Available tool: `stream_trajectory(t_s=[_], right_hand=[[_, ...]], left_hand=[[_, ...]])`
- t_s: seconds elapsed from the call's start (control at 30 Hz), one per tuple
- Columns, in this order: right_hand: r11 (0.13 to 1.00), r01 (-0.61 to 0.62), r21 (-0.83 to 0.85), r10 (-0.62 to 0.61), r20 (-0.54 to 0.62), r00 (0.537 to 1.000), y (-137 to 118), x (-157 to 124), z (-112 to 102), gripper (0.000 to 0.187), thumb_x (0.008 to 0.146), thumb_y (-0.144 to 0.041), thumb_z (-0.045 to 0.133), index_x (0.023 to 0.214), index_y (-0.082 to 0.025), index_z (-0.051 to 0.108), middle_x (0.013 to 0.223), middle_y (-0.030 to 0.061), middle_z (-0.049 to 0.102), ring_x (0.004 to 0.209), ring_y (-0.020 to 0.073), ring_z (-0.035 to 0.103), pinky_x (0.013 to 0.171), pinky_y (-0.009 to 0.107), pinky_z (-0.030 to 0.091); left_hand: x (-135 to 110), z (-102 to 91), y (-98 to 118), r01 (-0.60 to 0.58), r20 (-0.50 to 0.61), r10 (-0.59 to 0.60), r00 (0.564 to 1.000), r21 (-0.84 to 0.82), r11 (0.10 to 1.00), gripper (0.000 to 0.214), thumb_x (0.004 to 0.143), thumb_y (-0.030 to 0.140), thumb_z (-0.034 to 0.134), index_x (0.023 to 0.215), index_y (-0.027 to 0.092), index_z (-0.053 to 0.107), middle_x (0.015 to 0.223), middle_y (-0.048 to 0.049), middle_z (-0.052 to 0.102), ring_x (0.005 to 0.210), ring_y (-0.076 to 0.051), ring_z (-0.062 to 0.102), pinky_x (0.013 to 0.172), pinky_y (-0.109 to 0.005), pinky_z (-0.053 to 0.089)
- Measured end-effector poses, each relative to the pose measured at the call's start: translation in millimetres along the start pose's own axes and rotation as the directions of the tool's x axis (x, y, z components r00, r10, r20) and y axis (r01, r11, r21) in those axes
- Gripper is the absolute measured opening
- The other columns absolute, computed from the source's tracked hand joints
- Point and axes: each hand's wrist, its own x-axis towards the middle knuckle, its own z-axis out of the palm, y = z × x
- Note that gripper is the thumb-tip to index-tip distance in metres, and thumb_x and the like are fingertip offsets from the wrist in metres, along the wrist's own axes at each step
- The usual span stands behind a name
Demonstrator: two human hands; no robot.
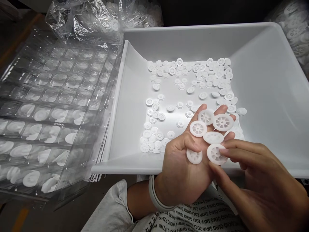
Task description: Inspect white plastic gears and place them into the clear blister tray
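My left hand is turned palm up over the front rim of a white tub, carrying several white spoked plastic wheels on its palm and fingers. Its thumb presses on one wheel near the base of the palm. At the palm's right side, my right hand pinches another spoked wheel between thumb and fingers. Below both hands stands the white tub, with many loose wheels of the same kind scattered over its floor, most densely at the back right. My hands cover part of that floor.
Left of the tub lie clear plastic blister trays; their nearer pockets hold white pieces. Behind them is a clear bag beside more white wheels. Another heap of wheels, seemingly bagged, sits at the far right.
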Motion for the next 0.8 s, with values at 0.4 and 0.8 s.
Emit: stream_trajectory(t_s=[0.4, 0.8], right_hand=[[0.996, 0.078, -0.03, -0.077, 0.023, 0.997, 6.2, -3.5, -4.6, 0.039, 0.071, -0.006, 0.071, 0.107, -0.019, 0.063, 0.107, 0.0076, 0.061, 0.101, 0.0226, 0.06, 0.083, 0.036, 0.051], [0.981, 0.18, -0.069, -0.179, 0.027, 0.983, 7.3, -4.1, -2.6, 0.04, 0.072, -0.005, 0.069, 0.109, -0.02, 0.061, 0.103, 0.0067, 0.059, 0.093, 0.0188, 0.061, 0.074, 0.03, 0.053]], left_hand=[[-1.4, -0.6, 0.0, -0.07, 0.061, 0.065, 0.996, 0.078, 0.994, 0.084, 0.062, 0.011, 0.039, 0.145, 0.022, 0.033, 0.142, -0.002, 0.051, 0.135, -0.02, 0.041, 0.115, -0.037, 0.03], [-3.9, -0.3, 2.4, -0.071, 0.133, 0.054, 0.99, 0.124, 0.99, 0.088, 0.056, 0.01, 0.04, 0.144, 0.023, 0.035, 0.142, -0.0014, 0.051, 0.136, -0.019, 0.04, 0.117, -0.039, 0.026]])
